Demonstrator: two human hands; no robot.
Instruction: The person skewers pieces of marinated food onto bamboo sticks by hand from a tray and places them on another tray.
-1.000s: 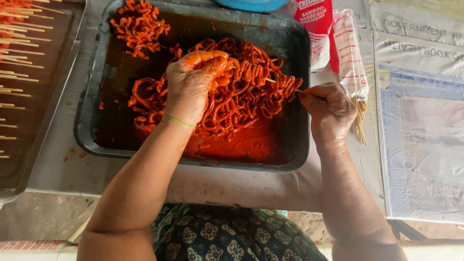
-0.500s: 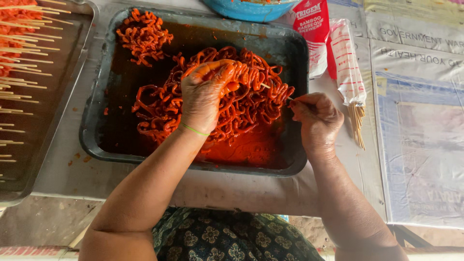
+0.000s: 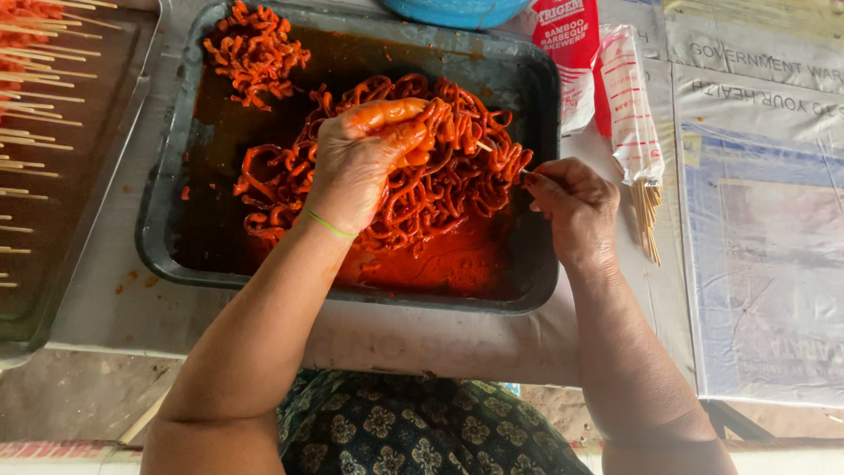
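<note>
Gripping a bunch of red-orange marinated strips [image 3: 440, 132], the left hand [image 3: 365, 158] is clenched over the middle of the dark tray [image 3: 158, 237], its fingers slick with sauce and a thin green band around the wrist. The right hand [image 3: 571, 207] sits at the tray's right rim, fingers pinched shut on a thin bamboo skewer [image 3: 483, 146] whose tip pokes out of the strips just beside the left fingers. Most of the strips lie heaped in the tray's centre and right half, with red sauce pooled toward the near right corner. A smaller heap [image 3: 255, 48] sits apart in the far left corner, leaving a bare dark stretch of tray floor along the left side and near left corner.

Left of the tray, close to its rim, a second tray [image 3: 105, 167] holds rows of skewers. On the right, a red-and-white packet of skewers [image 3: 629, 105] lies just beside the right hand, sticks spilling from its near end. A blue bowl [image 3: 457, 9] touches the far rim. The table's near edge runs just under both forearms.
</note>
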